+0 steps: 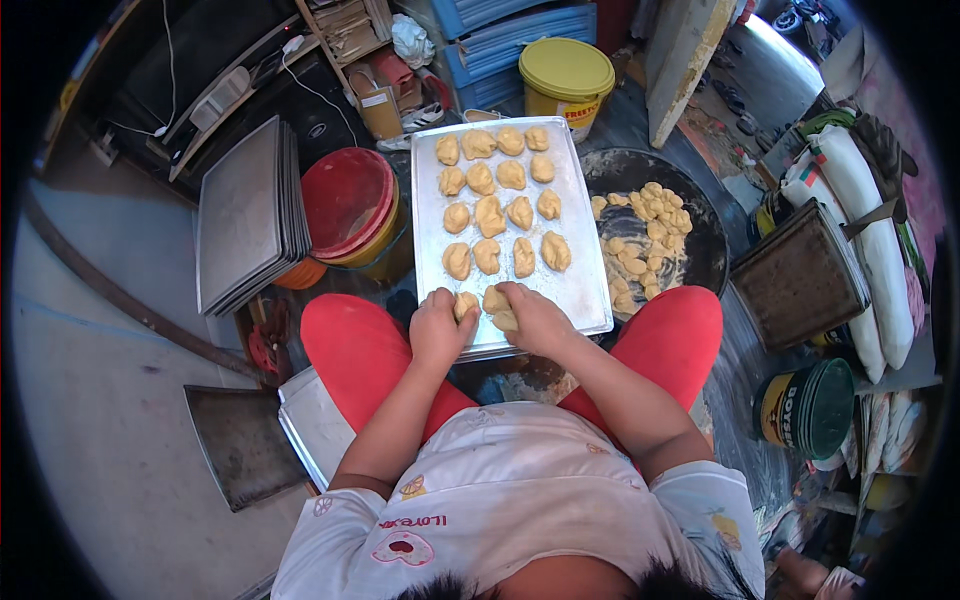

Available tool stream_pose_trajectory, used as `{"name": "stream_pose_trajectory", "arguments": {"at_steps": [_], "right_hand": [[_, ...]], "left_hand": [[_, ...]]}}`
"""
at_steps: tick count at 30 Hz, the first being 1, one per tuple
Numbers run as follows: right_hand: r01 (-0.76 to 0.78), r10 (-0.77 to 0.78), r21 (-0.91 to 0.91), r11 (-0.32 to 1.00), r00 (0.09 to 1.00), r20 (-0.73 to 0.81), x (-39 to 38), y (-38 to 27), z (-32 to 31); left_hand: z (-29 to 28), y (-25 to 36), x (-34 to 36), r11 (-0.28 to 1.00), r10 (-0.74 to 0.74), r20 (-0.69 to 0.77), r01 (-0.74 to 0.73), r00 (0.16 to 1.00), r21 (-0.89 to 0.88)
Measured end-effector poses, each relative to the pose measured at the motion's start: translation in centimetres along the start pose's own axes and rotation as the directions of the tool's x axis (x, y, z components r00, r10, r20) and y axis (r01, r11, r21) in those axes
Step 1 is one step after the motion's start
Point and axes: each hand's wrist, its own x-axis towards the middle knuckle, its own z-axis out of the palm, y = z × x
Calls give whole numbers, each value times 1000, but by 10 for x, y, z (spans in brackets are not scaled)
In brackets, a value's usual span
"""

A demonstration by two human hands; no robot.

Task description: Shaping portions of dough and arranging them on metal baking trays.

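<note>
A silvery baking tray (580, 290) lies in front of me between my knees, with several rows of lumpy yellowish dough pieces (489, 216) on it. At its near edge my left hand (438, 328) is closed round a small dough piece (465, 304). Just beside it, my right hand (540, 322) grips another dough lump (497, 301), partly hidden by the fingers. To the right of the tray sits a wide black basin (712, 245) with many loose dough balls (658, 222) and a floury film in it.
Stacked baking trays (250, 215) lean at the left beside a red tub (345, 200). A yellow lidded bucket (566, 75) stands beyond the tray. On the right are a dark tray (800, 275), white sacks (862, 200) and a green bucket (815, 405). Another dark tray (245, 445) lies at lower left.
</note>
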Motion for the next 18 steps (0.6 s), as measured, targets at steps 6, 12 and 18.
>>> {"name": "stream_pose_trajectory", "arguments": {"at_steps": [6,12,18], "right_hand": [[-82,43,210,974,982,183,-2,17,-40],[-169,184,107,980,970,-156,1,23,-32],[-157,175,127,979,973,-148,-4,36,-24]], "left_hand": [[6,5,-2,954,287,-196,-297,938,-27],[22,28,4,896,435,-50,-426,899,126],[20,25,5,896,439,50,-441,897,41]]}}
